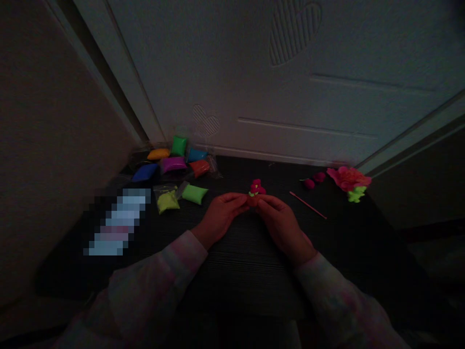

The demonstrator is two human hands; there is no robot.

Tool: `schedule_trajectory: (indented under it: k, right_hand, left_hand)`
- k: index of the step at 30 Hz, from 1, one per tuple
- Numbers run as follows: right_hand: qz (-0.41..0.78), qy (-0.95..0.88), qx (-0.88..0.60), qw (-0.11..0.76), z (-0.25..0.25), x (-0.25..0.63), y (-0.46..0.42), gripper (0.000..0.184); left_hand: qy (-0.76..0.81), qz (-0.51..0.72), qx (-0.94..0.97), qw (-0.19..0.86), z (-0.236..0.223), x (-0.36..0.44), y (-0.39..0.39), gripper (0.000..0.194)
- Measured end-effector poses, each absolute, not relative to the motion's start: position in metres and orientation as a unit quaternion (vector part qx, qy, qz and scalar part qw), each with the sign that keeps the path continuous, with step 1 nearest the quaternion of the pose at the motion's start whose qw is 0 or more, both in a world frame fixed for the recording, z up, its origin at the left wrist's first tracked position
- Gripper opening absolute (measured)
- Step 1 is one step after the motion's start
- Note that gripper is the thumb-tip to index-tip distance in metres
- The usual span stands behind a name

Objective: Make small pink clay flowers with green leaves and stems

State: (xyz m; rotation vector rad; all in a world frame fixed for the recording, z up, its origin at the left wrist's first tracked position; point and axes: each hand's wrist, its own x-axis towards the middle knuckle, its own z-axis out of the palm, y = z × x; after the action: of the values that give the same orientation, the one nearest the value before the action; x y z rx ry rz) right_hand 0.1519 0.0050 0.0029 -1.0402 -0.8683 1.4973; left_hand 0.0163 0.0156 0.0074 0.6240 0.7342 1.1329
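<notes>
Between my fingertips, over the middle of the dark table, is a small clay potted flower (257, 188). Its top is pinkish red with bits of light green, and the base looks reddish brown. My left hand (222, 217) pinches the base from the left side. On the other side, the thumb and fingers of my right hand (285, 227) close on the same base. My fingers cover part of the base. Off to the right of my hands lies a thin pink stick (308, 205).
At the back left are several bags of coloured clay, among them a purple bag (173, 165) and a light green bag (194, 193). A blurred-out bright panel (121, 220) lies left. Dark pink lumps (309, 183) and a pink flower (348, 178) sit right. A pale panel (232, 87) rises behind.
</notes>
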Motion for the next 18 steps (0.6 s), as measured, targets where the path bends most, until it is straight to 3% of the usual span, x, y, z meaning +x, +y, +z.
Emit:
schedule_trajectory:
  k: [18]
  right_hand:
    - [0.637, -0.337, -0.445, 0.532, 0.0016, 0.1491, 0.0071, 0.017]
  left_hand:
    - [0.435, 0.523, 0.355, 0.641, 0.0053, 0.0173, 0.0161, 0.016]
